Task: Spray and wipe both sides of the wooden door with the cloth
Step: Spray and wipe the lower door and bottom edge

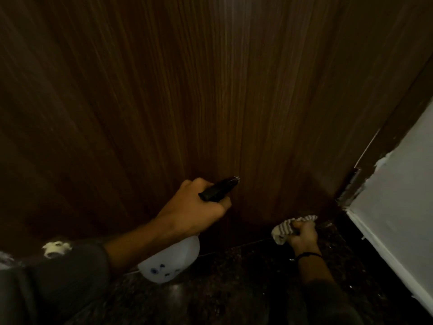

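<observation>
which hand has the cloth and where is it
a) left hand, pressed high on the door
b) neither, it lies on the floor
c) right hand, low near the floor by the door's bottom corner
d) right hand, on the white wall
c: the right hand grips the cloth low by the wooden door, while the left hand holds the spray bottle.

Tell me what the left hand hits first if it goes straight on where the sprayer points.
The wooden door, probably: the spray bottle nozzle in the left hand would touch its lower panel first; gap unclear.
</observation>
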`<state>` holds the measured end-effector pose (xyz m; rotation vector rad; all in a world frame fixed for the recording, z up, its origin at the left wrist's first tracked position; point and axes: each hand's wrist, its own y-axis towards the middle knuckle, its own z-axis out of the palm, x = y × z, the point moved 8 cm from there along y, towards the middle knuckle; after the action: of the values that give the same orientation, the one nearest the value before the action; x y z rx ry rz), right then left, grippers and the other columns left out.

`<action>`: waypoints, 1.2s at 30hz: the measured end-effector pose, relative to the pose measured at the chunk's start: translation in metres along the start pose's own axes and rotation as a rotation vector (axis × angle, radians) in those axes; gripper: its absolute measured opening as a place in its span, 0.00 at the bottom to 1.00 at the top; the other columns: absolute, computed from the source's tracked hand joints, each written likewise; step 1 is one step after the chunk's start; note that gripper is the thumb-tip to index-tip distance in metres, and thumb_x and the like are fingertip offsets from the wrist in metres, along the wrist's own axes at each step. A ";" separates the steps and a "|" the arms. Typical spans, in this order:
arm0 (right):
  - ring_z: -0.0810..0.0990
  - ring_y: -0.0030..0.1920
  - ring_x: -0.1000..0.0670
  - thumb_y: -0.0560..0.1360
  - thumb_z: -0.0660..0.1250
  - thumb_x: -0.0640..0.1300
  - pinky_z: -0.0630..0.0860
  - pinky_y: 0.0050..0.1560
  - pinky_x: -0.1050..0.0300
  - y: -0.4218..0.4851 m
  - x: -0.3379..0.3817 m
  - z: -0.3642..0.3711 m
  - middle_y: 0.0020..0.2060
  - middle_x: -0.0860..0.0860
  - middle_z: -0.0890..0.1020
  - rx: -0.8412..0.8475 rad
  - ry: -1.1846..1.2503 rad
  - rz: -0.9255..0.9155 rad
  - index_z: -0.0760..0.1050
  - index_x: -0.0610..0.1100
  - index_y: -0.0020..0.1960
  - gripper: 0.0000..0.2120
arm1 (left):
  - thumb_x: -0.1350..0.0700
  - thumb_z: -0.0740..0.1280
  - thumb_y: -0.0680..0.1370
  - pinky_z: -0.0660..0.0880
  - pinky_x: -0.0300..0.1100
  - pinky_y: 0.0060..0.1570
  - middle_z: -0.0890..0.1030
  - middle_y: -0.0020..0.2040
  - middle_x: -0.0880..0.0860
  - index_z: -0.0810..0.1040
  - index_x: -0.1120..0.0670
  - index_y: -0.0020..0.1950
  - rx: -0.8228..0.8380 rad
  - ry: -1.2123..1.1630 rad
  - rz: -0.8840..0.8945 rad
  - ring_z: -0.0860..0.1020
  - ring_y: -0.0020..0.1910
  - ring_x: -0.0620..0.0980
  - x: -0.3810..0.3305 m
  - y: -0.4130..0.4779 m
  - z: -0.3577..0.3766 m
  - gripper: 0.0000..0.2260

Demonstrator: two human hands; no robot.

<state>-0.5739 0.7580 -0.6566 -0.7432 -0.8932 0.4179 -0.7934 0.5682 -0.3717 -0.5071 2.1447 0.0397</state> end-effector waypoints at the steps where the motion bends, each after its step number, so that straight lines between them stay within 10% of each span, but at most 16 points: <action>1: 0.66 0.36 0.50 0.81 0.52 0.28 0.68 0.39 0.53 0.004 0.009 -0.002 0.39 0.50 0.67 0.004 0.005 -0.020 0.64 0.46 0.40 0.17 | 0.54 0.70 0.80 0.71 0.41 0.27 0.78 0.30 0.56 0.79 0.65 0.39 -0.009 -0.017 0.003 0.73 0.22 0.46 -0.001 0.000 0.000 0.15; 15: 0.73 0.38 0.49 0.80 0.54 0.29 0.76 0.35 0.54 -0.030 0.028 0.033 0.41 0.51 0.72 0.167 -0.048 -0.221 0.69 0.58 0.47 0.22 | 0.53 0.69 0.81 0.70 0.38 0.25 0.75 0.23 0.48 0.78 0.59 0.34 -0.077 -0.072 -0.013 0.72 0.19 0.44 -0.004 0.012 -0.007 0.17; 19: 0.75 0.64 0.50 0.81 0.65 0.39 0.72 0.67 0.50 -0.145 0.039 0.070 0.68 0.53 0.74 0.101 -0.186 -0.651 0.67 0.54 0.76 0.25 | 0.53 0.69 0.81 0.70 0.39 0.25 0.75 0.23 0.47 0.78 0.58 0.34 -0.082 -0.082 -0.037 0.72 0.19 0.44 -0.002 0.005 -0.015 0.17; 25: 0.67 0.69 0.42 0.77 0.68 0.33 0.66 0.66 0.51 -0.250 -0.018 0.112 0.72 0.41 0.67 0.073 -0.790 -1.455 0.72 0.42 0.71 0.23 | 0.54 0.69 0.81 0.72 0.41 0.27 0.75 0.21 0.47 0.77 0.58 0.34 -0.112 -0.064 -0.101 0.73 0.20 0.45 0.021 -0.025 -0.044 0.16; 30: 0.68 0.64 0.37 0.63 0.70 0.27 0.71 0.64 0.40 -0.235 -0.106 0.111 0.68 0.42 0.66 0.293 -1.270 -1.255 0.70 0.43 0.67 0.34 | 0.54 0.69 0.81 0.71 0.39 0.27 0.76 0.21 0.46 0.78 0.57 0.36 -0.202 -0.033 -0.185 0.74 0.20 0.42 0.049 -0.072 -0.079 0.15; 36: 0.67 0.65 0.39 0.71 0.62 0.29 0.67 0.63 0.53 -0.303 -0.105 0.151 0.68 0.39 0.68 0.447 -1.056 -1.483 0.74 0.39 0.67 0.24 | 0.55 0.69 0.81 0.71 0.38 0.25 0.76 0.22 0.48 0.79 0.60 0.39 -0.341 -0.138 -0.361 0.73 0.19 0.44 0.107 -0.116 -0.104 0.13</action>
<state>-0.7494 0.5487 -0.4308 0.7461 -1.9544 -0.4024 -0.8856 0.4028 -0.3769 -1.0524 1.8899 0.2345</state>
